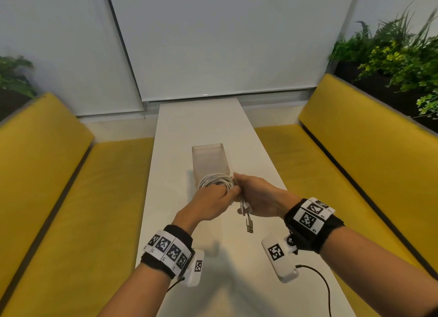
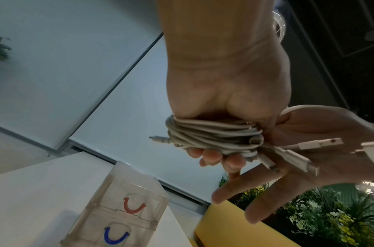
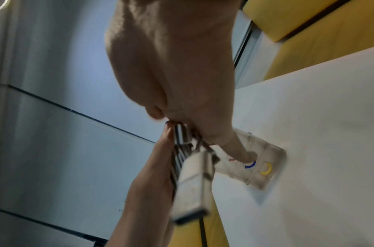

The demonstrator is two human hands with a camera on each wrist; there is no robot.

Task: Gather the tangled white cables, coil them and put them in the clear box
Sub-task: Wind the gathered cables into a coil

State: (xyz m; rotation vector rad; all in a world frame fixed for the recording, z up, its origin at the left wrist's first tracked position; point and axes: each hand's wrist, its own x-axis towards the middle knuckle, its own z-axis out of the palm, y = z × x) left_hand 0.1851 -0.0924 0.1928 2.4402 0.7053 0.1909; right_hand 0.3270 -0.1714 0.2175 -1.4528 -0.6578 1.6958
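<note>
The coil [image 1: 216, 182] is gripped in the curled left hand [image 1: 208, 204], above the table [image 1: 203, 124]. Its plug ends [image 1: 246, 216] are pinched by the right hand [image 1: 257, 197]. The box [image 1: 209, 161] lies at twelve o'clock, just beyond both hands, long axis running away.

No words, brand names or numbers are legible anywhere; the wristbands [image 1: 169, 248] carry only black-and-white square marker patterns with print too tiny to read.
</note>
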